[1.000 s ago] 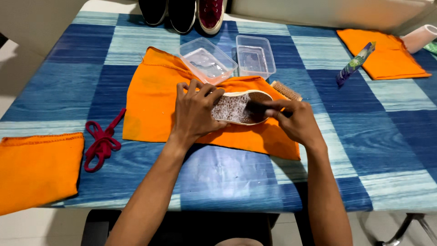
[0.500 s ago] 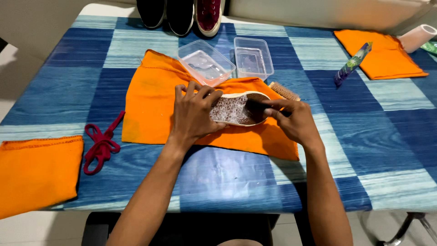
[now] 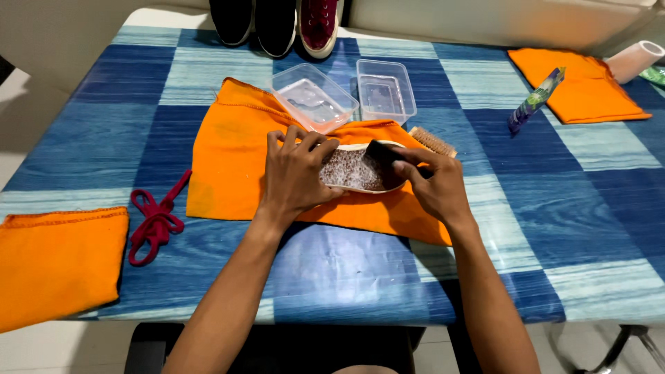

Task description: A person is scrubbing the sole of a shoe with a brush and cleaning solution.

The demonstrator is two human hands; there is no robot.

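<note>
In the middle of the frame my left hand [image 3: 296, 173] is pressing flat on the foamy shoe insole [image 3: 353, 170] on the orange cloth [image 3: 235, 156], while my right hand [image 3: 433, 183] is gripping a dark brush [image 3: 383, 151], so scrubbing seems unfinished.

The scene is lit brightly and evenly from overhead, and colours are rendered vivid. A pale sheen of glare is caught on the glossy desk [image 3: 332, 270] near its front edge, between the forearms. Soft, short shadows are cast beneath the left hand [image 3: 294, 173] and right hand [image 3: 433, 183]. Highlights are seen on the clear plastic containers [image 3: 315, 97]. Slight wide-angle bending is noticed at the corners; focus is held sharp throughout.
</note>
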